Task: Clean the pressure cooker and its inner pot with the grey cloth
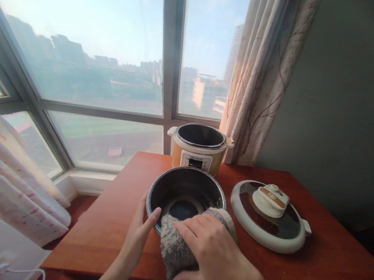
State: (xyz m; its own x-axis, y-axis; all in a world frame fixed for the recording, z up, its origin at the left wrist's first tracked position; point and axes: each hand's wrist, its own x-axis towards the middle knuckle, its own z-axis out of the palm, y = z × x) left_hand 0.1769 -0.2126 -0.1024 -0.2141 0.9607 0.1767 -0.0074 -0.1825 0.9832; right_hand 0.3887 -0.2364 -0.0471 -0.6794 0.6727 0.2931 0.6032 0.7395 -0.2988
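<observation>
A dark inner pot point(187, 180) with a speckled rim stands near the table's front, its mouth tilted toward me. My left hand point(143, 224) grips the pot's left side, thumb over the rim and fingers behind the outer wall. In my right hand point(210, 249) a fluffy grey cloth point(176, 245) is bunched against the pot's front right rim. A pale part of the cloth shows beyond the knuckles. Right behind the pot sits the pressure cooker body point(174, 154), cream and gold, with a control panel and two side handles.
The cooker's round lid point(241, 199), with a cream knob, lies to the right on the reddish wooden table point(105, 220). Windows and a curtain point(263, 77) rise behind the table. At lower left, a white cable point(26, 270) is plugged into a wall socket.
</observation>
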